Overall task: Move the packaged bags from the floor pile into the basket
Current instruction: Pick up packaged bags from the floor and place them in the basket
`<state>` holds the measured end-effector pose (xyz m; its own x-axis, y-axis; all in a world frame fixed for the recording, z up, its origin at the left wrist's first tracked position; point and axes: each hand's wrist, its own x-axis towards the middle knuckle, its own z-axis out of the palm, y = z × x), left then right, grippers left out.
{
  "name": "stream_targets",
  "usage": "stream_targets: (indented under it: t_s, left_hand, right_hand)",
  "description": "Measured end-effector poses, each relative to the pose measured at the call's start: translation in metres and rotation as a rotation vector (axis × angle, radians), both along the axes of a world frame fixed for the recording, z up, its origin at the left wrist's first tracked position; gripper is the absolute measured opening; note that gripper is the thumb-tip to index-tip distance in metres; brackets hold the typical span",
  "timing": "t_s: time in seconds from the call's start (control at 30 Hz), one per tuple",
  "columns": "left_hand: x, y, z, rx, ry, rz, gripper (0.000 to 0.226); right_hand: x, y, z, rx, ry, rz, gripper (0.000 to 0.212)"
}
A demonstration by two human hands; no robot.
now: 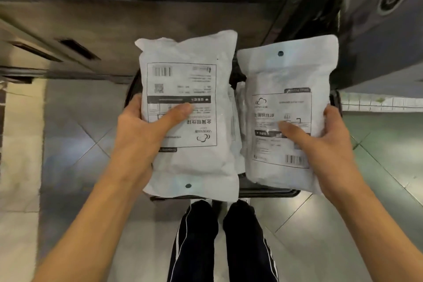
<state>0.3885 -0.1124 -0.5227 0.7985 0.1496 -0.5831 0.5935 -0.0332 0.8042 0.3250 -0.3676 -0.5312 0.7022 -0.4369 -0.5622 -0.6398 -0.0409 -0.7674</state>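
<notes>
Both hands are gripping bags, thumbs on top: left hand [139, 126] holding one packaged bag [187, 110], right hand [325, 135] another [286, 107], long axes pointing away, directly above the dark basket [270, 193].

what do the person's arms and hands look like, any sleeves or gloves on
Both forearms are bare as far as the frame shows, with no sleeves in view. The left hand and right hand wear no gloves; no rings, watch or wristband are visible.
</notes>
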Motion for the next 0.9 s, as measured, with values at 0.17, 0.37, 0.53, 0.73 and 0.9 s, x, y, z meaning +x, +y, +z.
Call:
stream_targets:
  t_s: [0.17,0.37,0.53,0.73,0.9]
  left_hand:
    - [-0.004,0.015,-0.018,0.009,0.037,-0.022,0.059]
    - [-0.009,0.021,-0.046,-0.016,0.063,-0.027,0.04]
    - [-0.011,0.02,-0.062,-0.036,0.108,-0.021,0.037]
    - [-0.014,0.017,-0.071,-0.036,0.154,-0.02,0.041]
    - [-0.016,0.009,-0.069,-0.013,0.131,-0.05,0.037]
  right_hand:
    - [0.008,0.016,-0.042,-0.498,0.036,0.199,0.052]
    - [0.018,0.052,-0.117,-0.794,0.315,0.676,0.06]
    - [0.011,0.057,-0.144,-0.767,0.379,0.818,0.078]
    - [0.028,0.049,-0.141,-0.765,0.384,0.855,0.072]
    - [0.043,0.044,-0.147,-0.707,0.417,0.726,0.071]
